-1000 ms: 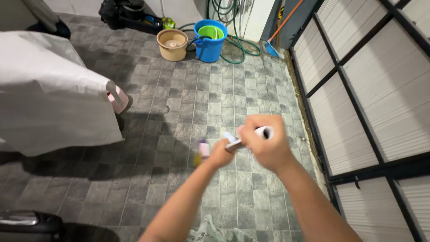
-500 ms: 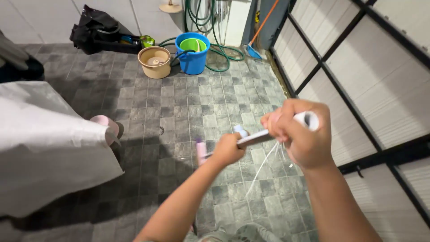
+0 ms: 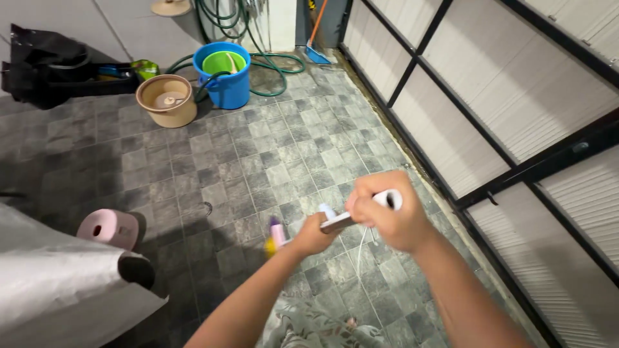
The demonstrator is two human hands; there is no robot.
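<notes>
My right hand point(image 3: 387, 216) is closed around a white tube-like handle point(image 3: 389, 199) whose round end sticks out above my fist. My left hand point(image 3: 314, 234) grips the lower part of the same long pole point(image 3: 335, 224), just in front of the right hand. At the pole's far end a small pink and yellow head point(image 3: 276, 234) shows near the grey tiled floor point(image 3: 258, 161). Thin pale strings point(image 3: 361, 248) hang below my right hand. Both forearms reach in from the bottom edge.
A blue bucket point(image 3: 224, 80) holding a green basin stands at the back with a tan bucket point(image 3: 166, 100) beside it and a coiled green hose point(image 3: 271, 61) behind. A grey cover point(image 3: 58, 290) and pink stool point(image 3: 106, 229) lie left. Panelled gate point(image 3: 503, 96) runs along the right.
The view has swung to the right and tilted, so the buckets shifted left. My hands dropped slightly with the pole still held; the grey cover slid toward the lower left.
</notes>
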